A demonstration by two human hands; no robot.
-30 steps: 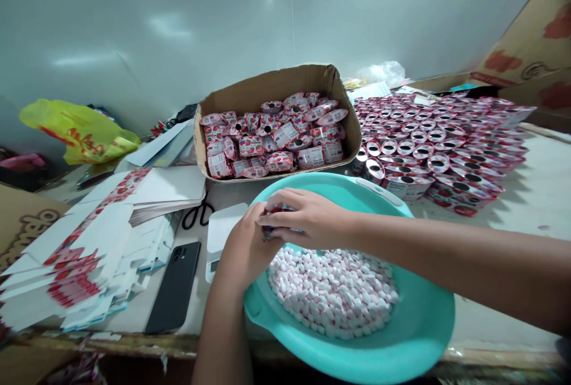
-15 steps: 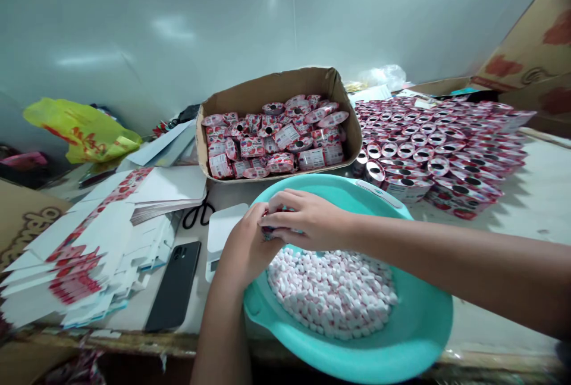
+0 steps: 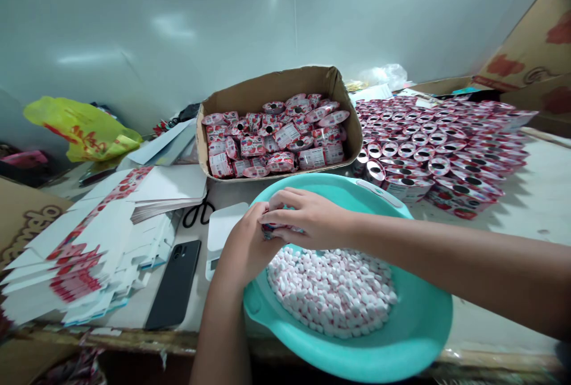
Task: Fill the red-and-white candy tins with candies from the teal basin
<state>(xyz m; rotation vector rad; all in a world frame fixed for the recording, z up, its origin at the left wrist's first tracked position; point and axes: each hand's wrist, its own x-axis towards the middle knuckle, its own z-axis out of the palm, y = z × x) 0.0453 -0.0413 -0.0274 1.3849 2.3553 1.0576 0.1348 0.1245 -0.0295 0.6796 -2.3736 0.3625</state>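
My left hand [image 3: 250, 242] and my right hand [image 3: 307, 218] meet over the left side of a turquoise basin [image 3: 414, 337]. Both are closed around one small printed carton [image 3: 294, 229], red and pink like the others nearby; most of it is hidden behind my fingers. Below my hands, the basin holds a heap of small white and pale pink candies [image 3: 334, 296]. Behind it, a cardboard box [image 3: 263, 88] contains many of the same cartons lying loose. To the right, rows of these cartons [image 3: 428, 141] stand upright with round holes in their tops.
Left of the basin lie a white scale [image 3: 226, 227], black-handled scissors [image 3: 196, 214] and a dark phone [image 3: 173, 284]. Stacks of flat white and red cardboard [image 3: 107, 236] cover the table's left part. A yellow plastic bag [image 3: 80, 126] sits behind them. The table's front edge [image 3: 147, 338] runs below.
My hands stay together in almost the same spot, with only slight shifts of the fingers around the carton. The view moves very slightly.
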